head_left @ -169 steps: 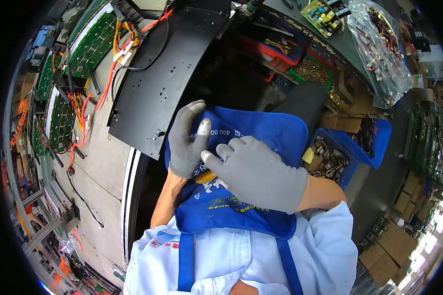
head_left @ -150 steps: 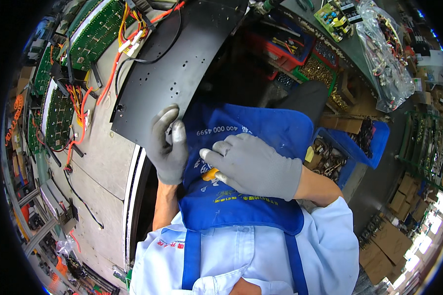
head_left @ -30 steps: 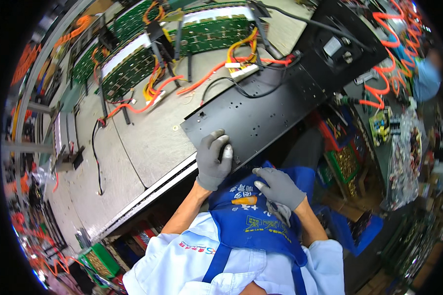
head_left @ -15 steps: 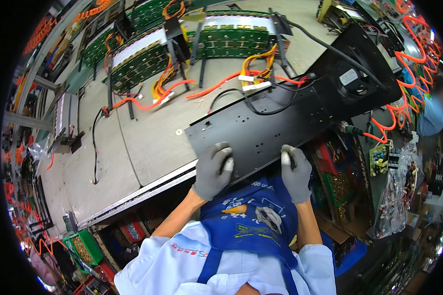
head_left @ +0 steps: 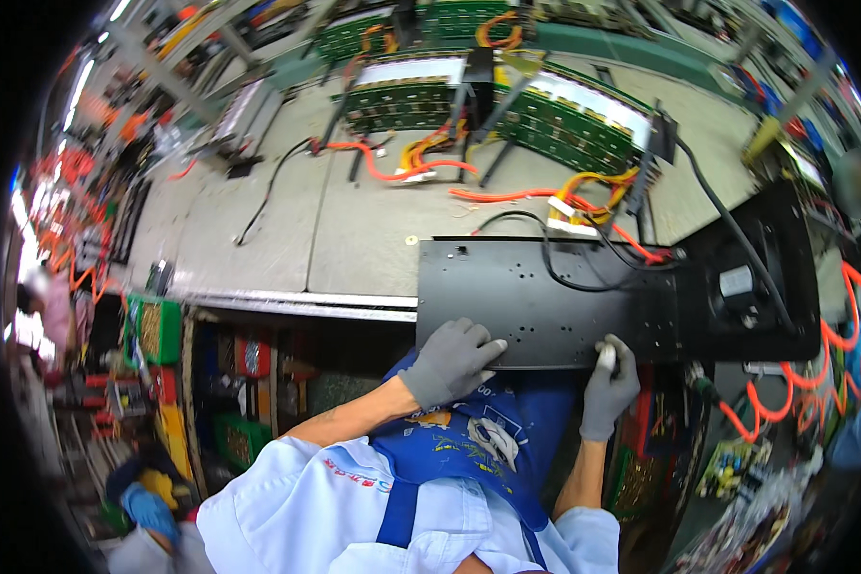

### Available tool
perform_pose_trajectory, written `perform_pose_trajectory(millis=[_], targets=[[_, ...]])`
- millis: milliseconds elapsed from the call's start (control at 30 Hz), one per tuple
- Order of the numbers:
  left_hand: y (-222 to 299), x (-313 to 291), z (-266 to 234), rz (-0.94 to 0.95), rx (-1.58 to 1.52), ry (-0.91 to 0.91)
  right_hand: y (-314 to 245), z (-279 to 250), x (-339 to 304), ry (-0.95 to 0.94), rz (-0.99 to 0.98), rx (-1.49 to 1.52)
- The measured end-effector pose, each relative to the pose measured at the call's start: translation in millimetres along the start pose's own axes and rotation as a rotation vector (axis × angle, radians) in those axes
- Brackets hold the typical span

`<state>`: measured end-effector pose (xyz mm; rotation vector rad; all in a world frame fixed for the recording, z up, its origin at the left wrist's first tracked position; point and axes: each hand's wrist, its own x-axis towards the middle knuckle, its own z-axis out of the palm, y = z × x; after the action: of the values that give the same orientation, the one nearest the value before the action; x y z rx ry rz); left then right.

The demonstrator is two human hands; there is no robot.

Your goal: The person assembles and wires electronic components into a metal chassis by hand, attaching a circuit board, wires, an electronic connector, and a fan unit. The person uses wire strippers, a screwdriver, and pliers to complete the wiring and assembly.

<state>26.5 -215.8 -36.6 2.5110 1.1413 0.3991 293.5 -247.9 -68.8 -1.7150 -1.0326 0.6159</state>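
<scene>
A long black metal panel (head_left: 507, 277) with small holes lies across the bench's front edge. Its right end widens into a black end piece (head_left: 770, 287) with a white label (head_left: 736, 281), and a black cable (head_left: 727, 210) loops over it. My left hand (head_left: 454, 362), in a grey glove, is closed on the panel's near edge towards its left end, fingers on the top face. Farther right, my right hand (head_left: 609, 385), gloved too, pinches the same edge between thumb and fingers. What the fingers do beneath the panel is hidden.
Behind the panel stand green circuit board assemblies (head_left: 574, 120) with yellow-orange wire bundles (head_left: 593, 187). Orange wires (head_left: 517, 195) lie on the grey bench (head_left: 268, 220). Coiled orange air hoses (head_left: 784, 402) hang at right. A green parts bin (head_left: 153, 328) is at left, another person's blue-gloved hand (head_left: 150, 509) lower left.
My view has swung, so the bench sits differently in it and the panel's near edge runs almost level instead of slanting. Both hands stay at that edge.
</scene>
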Motion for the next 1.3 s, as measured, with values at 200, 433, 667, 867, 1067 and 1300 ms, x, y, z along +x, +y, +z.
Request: perform_pose_trajectory(millis=[200,433,667,867,1067,1300], targets=[[-3,-3,-26,-0.019,-0.028,0.247,10,-6,5,0.044,-0.373,-0.126],[-176,-31,-97,-0.651,-0.002,0.619,5,18,34,-0.008,-0.985,-0.420],[-335,15,-155,-0.535,0.648,0.567,3,26,29,0.045,-0.899,-0.515],[-400,72,-154,-0.674,0.475,0.076,13,20,31,0.151,-0.831,-0.456],[-480,7,-176,-0.717,0.720,0.104,13,6,6,0.229,-0.811,-0.299],[-394,-16,-157,-0.760,0.527,0.105,47,-114,-40,0.474,-0.436,-0.412]])
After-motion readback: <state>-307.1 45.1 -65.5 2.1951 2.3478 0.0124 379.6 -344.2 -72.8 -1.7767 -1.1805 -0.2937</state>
